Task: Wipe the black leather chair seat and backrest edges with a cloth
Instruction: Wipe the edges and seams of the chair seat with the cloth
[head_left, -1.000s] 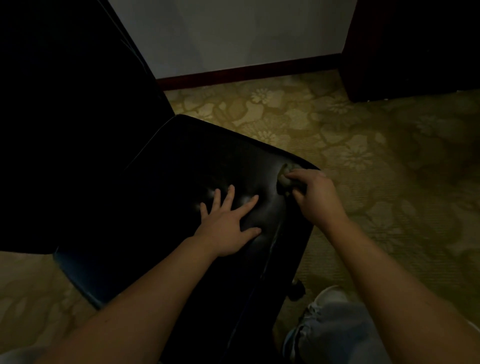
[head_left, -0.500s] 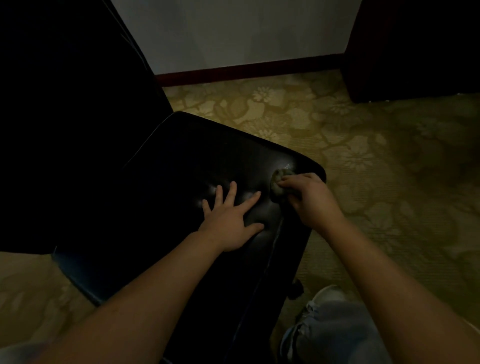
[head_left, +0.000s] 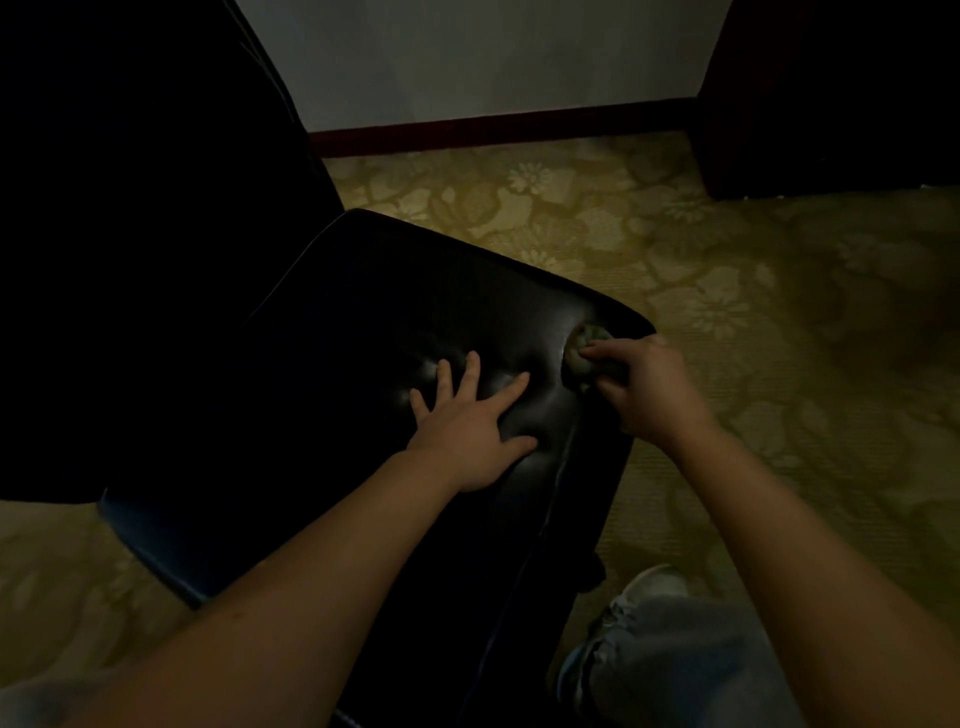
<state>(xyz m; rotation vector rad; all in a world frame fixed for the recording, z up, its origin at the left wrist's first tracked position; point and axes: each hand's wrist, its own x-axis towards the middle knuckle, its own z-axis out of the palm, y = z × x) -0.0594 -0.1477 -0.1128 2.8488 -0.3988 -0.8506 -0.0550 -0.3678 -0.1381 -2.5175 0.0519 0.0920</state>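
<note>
The black leather chair seat fills the middle of the head view, with its tall dark backrest rising at the left. My left hand lies flat on the seat with fingers spread, pressing the leather. My right hand grips a bunched greenish cloth against the seat's front right corner. Most of the cloth is hidden under my fingers.
Patterned yellow-green carpet surrounds the chair. A white wall with a dark red skirting board runs along the back. Dark furniture stands at the upper right. My shoe and trouser leg are beside the chair at bottom right.
My right hand with the cloth has slid a short way back and forth along the seat's front right corner. The left hand has stayed pressed on the seat.
</note>
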